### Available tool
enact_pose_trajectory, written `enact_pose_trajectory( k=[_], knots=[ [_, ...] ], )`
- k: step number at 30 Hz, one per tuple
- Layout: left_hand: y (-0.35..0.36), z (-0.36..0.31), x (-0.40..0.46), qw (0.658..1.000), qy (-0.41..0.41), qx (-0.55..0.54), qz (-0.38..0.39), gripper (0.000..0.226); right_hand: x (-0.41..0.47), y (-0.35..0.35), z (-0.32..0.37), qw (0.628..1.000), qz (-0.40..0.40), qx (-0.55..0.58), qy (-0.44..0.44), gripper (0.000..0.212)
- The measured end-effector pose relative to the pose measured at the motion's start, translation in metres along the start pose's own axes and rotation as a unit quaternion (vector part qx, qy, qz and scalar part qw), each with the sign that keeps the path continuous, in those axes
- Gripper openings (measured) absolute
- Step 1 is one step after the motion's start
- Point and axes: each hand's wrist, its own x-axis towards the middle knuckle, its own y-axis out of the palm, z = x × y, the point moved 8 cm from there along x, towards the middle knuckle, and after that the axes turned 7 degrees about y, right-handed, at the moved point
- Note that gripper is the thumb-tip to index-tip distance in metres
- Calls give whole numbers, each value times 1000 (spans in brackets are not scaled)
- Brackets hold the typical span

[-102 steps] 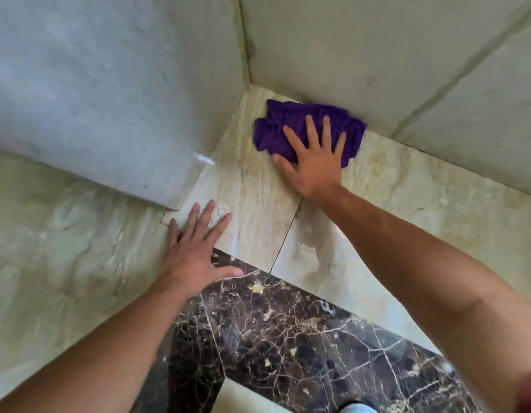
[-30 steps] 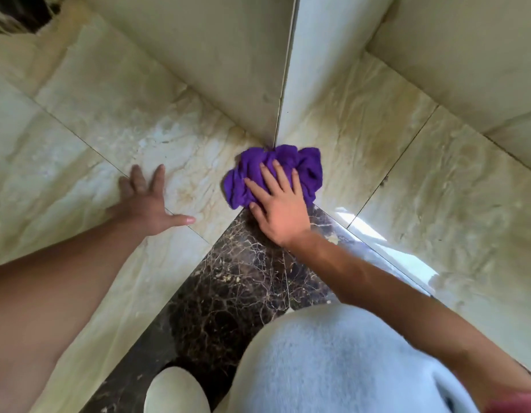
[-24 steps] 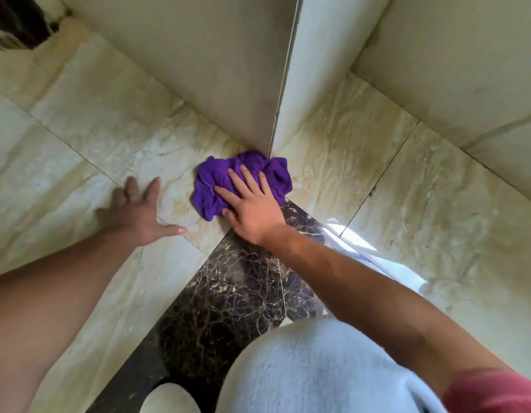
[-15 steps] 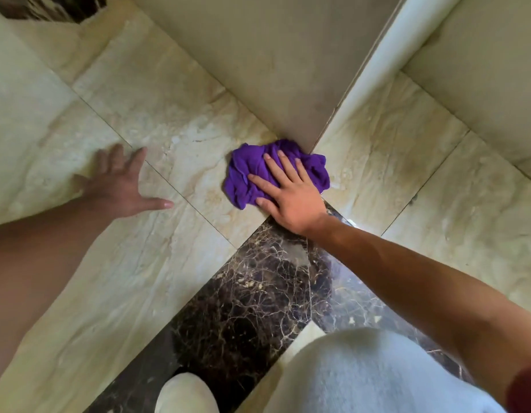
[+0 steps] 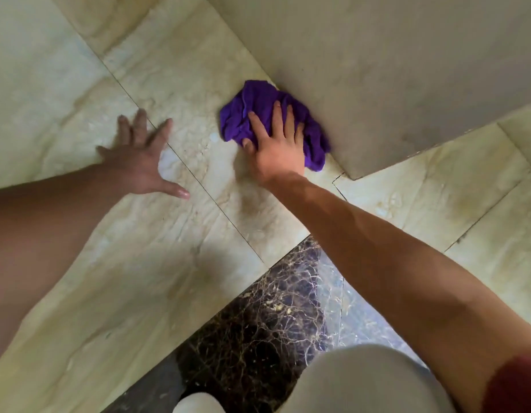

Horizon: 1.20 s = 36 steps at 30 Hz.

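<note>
A crumpled purple cloth (image 5: 252, 108) lies on the beige marble floor (image 5: 180, 79), tight against the foot of a pale wall (image 5: 377, 70). My right hand (image 5: 276, 147) presses flat on the cloth with its fingers straight and spread. To the left, my left hand (image 5: 139, 162) rests flat on the floor tile, fingers spread and thumb out, holding nothing. Part of the cloth is hidden under my right palm.
The wall ends in an outer corner (image 5: 352, 177) just right of the cloth. A band of dark veined marble (image 5: 258, 323) runs across the floor close to me. My bent knee in light trousers (image 5: 362, 383) and a pale shoe tip (image 5: 195, 405) fill the bottom edge.
My right hand has slid the cloth from the wall's outer corner leftward along the wall base. My left hand has stayed flat on the floor. The view has swung.
</note>
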Motion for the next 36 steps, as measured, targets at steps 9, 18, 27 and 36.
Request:
enact_pose_trajectory(
  k=[9, 18, 27, 36],
  knots=[
    [-11, -4, -12, 999, 6, -23, 32, 154, 34, -48, 42, 977, 202, -60, -18, 80],
    [-17, -8, -9, 997, -23, -12, 72, 153, 11, -59, 18, 933, 36, -150, -324, 66],
    [-30, -9, -7, 994, -34, -18, 106, 134, 57, -21, 34, 961, 9, -102, -257, 60],
    [-88, 22, -5, 1000, -8, 19, -5, 127, 47, -14, 22, 974, 21, -97, -202, 60]
  ],
)
